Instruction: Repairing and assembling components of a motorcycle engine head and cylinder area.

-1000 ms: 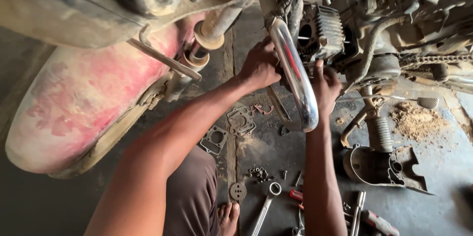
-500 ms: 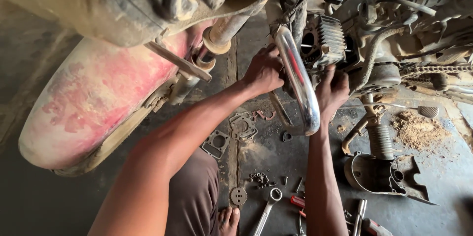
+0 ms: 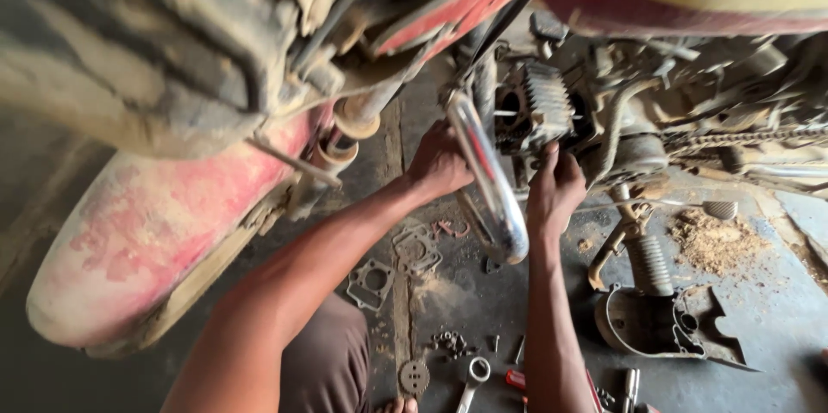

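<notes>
A dirty motorcycle fills the upper view, with a faded red front fender at left and a finned engine block in the middle. A chrome exhaust pipe curves down from the engine. My left hand is closed on the upper part of the pipe from its left side. My right hand reaches up on the pipe's right side and presses against the underside of the engine; whether it holds anything is hidden.
On the stained concrete floor lie gaskets, a small sprocket, a wrench, loose bolts, a red-handled tool and an engine cover. Sawdust is piled at right. A drive chain runs rightward.
The view has shifted so the motorcycle sits lower and closer. Both hands stay at the exhaust pipe and engine, with the right hand raised slightly toward the engine.
</notes>
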